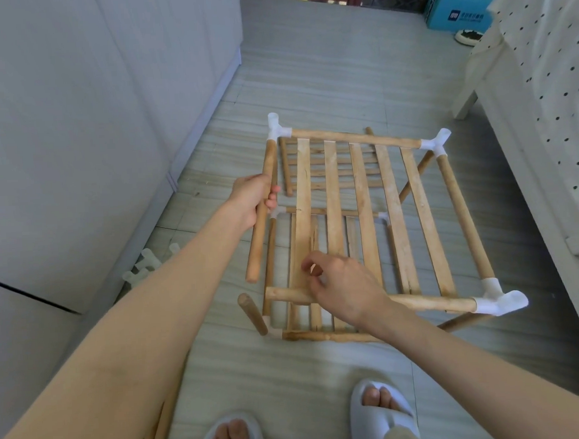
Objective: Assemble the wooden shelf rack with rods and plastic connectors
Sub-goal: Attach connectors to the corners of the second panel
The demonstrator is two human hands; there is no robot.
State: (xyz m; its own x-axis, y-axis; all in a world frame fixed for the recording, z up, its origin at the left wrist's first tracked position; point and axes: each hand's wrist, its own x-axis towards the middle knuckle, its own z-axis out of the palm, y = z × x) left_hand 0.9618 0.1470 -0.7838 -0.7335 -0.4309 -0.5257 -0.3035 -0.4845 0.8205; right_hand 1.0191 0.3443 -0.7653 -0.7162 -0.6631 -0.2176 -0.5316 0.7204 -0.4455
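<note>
1. The left hand [251,197] is gripping the side rod [262,207], fingers curled round its middle; the rod's far end is sitting in the far-left connector [276,127] of the top shelf [365,215].
2. The rod's long axis is running from that connector toward the person, its near end [252,275] hanging free, left of the shelf's front rod [285,295].
3. The right hand [338,284] is resting on the front rod's open left end, fingers loosely curled; I cannot tell whether it is pinching anything.
4. Judging from this, the near-left corner is lacking a connector; spare connectors [143,267] are lying on the floor, left of the shelf.

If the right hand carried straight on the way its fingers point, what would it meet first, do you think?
Probably the nearest slat of the top shelf: the right hand points up-left with its fingertips just above it. Depth is unclear; they may already touch it.
</note>
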